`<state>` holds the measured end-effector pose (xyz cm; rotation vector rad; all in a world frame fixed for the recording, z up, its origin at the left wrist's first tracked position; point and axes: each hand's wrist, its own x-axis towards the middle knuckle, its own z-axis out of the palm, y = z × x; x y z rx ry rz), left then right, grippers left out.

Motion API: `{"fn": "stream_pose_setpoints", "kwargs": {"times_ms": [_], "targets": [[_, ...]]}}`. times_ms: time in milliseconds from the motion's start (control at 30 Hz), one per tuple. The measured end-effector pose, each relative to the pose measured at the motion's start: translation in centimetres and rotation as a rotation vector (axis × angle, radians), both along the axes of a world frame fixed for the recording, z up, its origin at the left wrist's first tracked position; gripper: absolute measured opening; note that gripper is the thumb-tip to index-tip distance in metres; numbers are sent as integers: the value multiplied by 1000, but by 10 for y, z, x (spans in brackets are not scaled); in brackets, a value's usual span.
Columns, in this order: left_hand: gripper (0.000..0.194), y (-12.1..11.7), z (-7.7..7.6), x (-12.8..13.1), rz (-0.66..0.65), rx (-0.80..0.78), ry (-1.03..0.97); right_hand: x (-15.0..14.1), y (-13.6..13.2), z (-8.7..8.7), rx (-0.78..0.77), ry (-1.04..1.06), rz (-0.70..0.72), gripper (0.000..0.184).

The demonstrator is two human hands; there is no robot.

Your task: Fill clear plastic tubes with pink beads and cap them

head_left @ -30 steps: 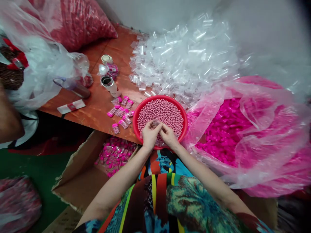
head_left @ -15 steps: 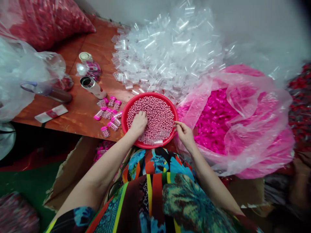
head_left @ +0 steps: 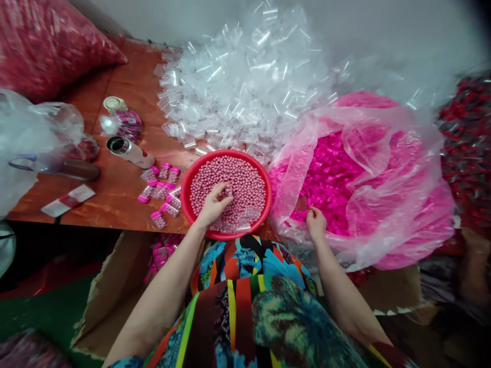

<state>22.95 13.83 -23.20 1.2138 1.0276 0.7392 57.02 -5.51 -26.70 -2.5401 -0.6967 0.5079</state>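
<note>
My left hand [head_left: 213, 205] is over a red basin [head_left: 185, 179] of pink beads [head_left: 245, 171]. Thumb and fingers close on a small clear tube [head_left: 229, 190], with beads seeming to show inside. Several empty clear tubes [head_left: 251, 212] lie on the beads at the basin's near side. My right hand [head_left: 316, 223] is at the near left edge of the heap of bright pink caps [head_left: 333, 171] in an opened plastic bag [head_left: 368, 204]. Its fingers are pinched together, and what they hold, if anything, is too small to make out.
Left of the basin, several filled, pink-capped tubes [head_left: 164, 190] lie on the brown table [head_left: 115, 212]. Behind is a large heap of clear tubes [head_left: 245, 87]. A flask [head_left: 130, 152], a bottle [head_left: 72, 167] and a red-filled sack [head_left: 49, 48] stand left. A cardboard box [head_left: 111, 286] sits below.
My left hand has lifted out of the beads with a tube now showing in its fingers. My right hand has moved from the basin's rim rightward to the pink caps. The view has shifted slightly.
</note>
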Motion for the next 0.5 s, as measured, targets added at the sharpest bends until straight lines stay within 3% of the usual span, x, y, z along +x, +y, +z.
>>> {"fn": "stream_pose_setpoints", "kwargs": {"times_ms": [100,167,267,400,500], "targets": [[61,-9,20,5,10,-226,-157,8,-4,-16,-97,-18,58,51],[65,-13,29,8,2,-374,-249,5,-2,-22,-210,-66,158,54],[61,-16,37,11,-4,-504,-372,1,2,-26,-325,-91,313,45],[49,-15,43,13,7,-601,-470,3,7,-23,-314,-53,386,29],[40,-14,49,15,-4,-670,-496,4,7,-16,-293,-100,356,28]]}}
